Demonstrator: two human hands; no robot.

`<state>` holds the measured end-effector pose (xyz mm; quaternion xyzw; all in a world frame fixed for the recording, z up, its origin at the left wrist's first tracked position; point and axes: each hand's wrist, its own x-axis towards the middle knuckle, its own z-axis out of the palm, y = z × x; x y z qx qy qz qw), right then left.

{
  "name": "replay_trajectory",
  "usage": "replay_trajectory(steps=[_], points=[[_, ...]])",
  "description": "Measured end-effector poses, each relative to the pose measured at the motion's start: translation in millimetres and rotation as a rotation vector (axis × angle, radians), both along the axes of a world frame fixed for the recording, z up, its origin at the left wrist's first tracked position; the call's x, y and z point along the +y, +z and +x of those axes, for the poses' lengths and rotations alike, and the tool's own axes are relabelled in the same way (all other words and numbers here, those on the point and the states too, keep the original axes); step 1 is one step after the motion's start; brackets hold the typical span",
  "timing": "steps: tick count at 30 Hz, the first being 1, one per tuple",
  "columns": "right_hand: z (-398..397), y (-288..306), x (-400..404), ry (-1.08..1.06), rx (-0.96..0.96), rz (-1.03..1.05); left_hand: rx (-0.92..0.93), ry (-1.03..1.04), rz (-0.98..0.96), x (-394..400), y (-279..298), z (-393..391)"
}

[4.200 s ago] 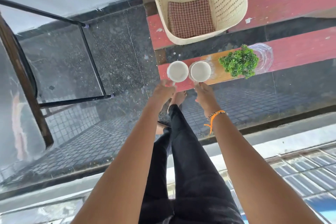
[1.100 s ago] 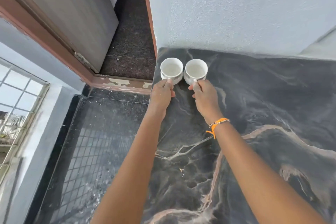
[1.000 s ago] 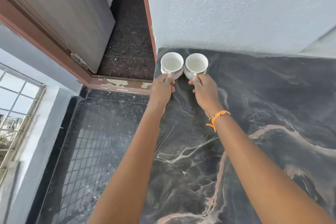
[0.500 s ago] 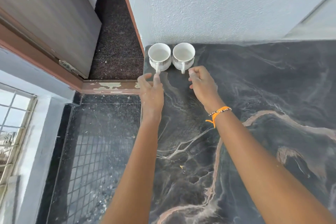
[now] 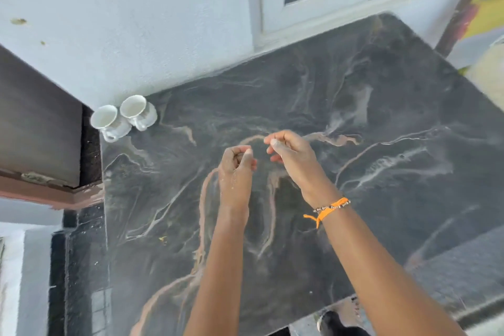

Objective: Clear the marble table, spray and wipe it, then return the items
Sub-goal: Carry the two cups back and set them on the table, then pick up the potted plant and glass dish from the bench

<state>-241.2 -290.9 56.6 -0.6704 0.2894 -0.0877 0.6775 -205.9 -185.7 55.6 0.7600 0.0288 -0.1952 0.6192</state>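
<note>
Two white cups stand side by side in the far left corner of the dark marble table (image 5: 354, 123), against the wall: the left cup (image 5: 107, 123) and the right cup (image 5: 137, 113), handles turned towards me. My left hand (image 5: 236, 165) and my right hand (image 5: 291, 154) hover over the middle of the table, well away from the cups. Both hands have their fingers loosely curled and hold nothing. An orange thread band sits on my right wrist.
A pale wall runs along the table's far edge, with a window frame (image 5: 275, 8) at the back right. A dark door (image 5: 35, 123) and black tiled floor (image 5: 79, 267) lie to the left. A foot (image 5: 330, 320) shows below the table's near edge.
My hands set both cups in the table's far left corner, let go of the handles and drew back to the middle. The view swung right.
</note>
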Motion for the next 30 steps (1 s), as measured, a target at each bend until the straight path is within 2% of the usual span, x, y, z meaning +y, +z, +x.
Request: replay_trajectory(steps=[5, 13, 16, 21, 30], points=[[-107.0, 8.7, -97.5, -0.138, -0.009, -0.002, 0.007, -0.144, -0.080, -102.9, 13.2, -85.8], [-258.1, 17.4, -259.4, -0.466, -0.047, -0.075, -0.028, -0.524, -0.187, -288.2, 23.2, -217.5], [-301.0, 14.2, -310.0, -0.591, -0.063, -0.043, -0.017, -0.662, -0.204, -343.3, 24.4, -250.1], [-357.2, -1.2, -397.3, -0.738, -0.041, -0.023, 0.056, -0.868, -0.135, -433.0, 0.1, -291.8], [-436.8, -29.5, -559.9, -0.936, 0.128, 0.023, 0.216, -1.081, 0.037, -622.6, -44.7, -342.3]])
